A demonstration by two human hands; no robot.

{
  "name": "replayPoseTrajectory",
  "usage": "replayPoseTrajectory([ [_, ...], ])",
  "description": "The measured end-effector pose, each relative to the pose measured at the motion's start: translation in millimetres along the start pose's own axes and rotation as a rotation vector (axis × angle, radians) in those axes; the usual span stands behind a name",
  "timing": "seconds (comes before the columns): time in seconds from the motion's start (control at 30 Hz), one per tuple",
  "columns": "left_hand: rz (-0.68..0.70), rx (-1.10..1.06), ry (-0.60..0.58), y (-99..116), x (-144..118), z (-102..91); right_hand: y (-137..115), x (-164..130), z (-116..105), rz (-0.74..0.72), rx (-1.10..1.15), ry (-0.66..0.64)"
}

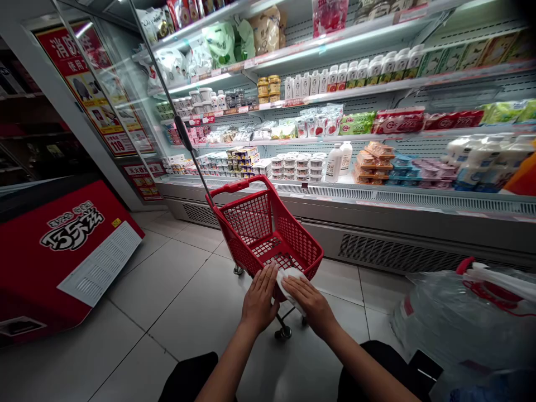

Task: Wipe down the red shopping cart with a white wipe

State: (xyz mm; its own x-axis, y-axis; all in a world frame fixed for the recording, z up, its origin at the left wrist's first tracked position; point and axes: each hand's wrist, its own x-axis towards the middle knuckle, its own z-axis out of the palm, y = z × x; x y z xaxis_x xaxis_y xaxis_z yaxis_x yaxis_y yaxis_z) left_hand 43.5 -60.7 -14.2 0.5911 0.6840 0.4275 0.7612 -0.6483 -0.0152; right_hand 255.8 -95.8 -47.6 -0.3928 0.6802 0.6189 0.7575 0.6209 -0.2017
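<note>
In front of me a small red plastic shopping cart (298, 233) stands on the floor, its basket bare inside. My left hand (258, 298) rests at the basket's near edge with its fingers stretched out together and its thumb lower down. On the same edge, just to the right, my right hand (310, 301) presses a white cloth or tissue (290, 274) against the red plastic. Its fingers lie over the cloth and hide part of it. A dark pole with a thicker grip (183, 133) rises from the cart's left side.
Behind the cart runs a refrigerated display (276, 192) stocked with yogurt cups and bottles. A red chest freezer (37, 245) stands at left. Large plastic-wrapped water bottles (452, 312) are close at right. Pale tiles (176, 307) cover the floor.
</note>
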Motion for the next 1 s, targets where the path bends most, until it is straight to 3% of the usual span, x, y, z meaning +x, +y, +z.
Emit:
replayPoseTrajectory([
  [0.2,-0.088,0.105,0.04,-30,14,-5.2,17,-25,-20,0.109,-0.046,0.042],
  [0.4,-0.126,0.112,0.062,5,24,14.3,-1,-11,-6,0.153,-0.11,0.117],
  [0.53,-0.08,0.12,0.051,17,26,16.4,2,-1,-10,0.147,-0.142,0.126],
  [0.67,-0.012,0.121,0.034,-7,32,4.5,18,-28,-28,0.149,-0.165,0.088],
  [0.83,-0.124,0.155,0.069,-38,48,-2.8,30,-66,-39,0.25,-0.197,0.178],
  [0.9,-0.127,0.155,0.074,-36,53,1.4,29,-62,-37,0.275,-0.184,0.201],
  [1.0,-0.148,0.158,0.078,-23,58,10.3,26,-34,-27,0.264,-0.161,0.181],
])
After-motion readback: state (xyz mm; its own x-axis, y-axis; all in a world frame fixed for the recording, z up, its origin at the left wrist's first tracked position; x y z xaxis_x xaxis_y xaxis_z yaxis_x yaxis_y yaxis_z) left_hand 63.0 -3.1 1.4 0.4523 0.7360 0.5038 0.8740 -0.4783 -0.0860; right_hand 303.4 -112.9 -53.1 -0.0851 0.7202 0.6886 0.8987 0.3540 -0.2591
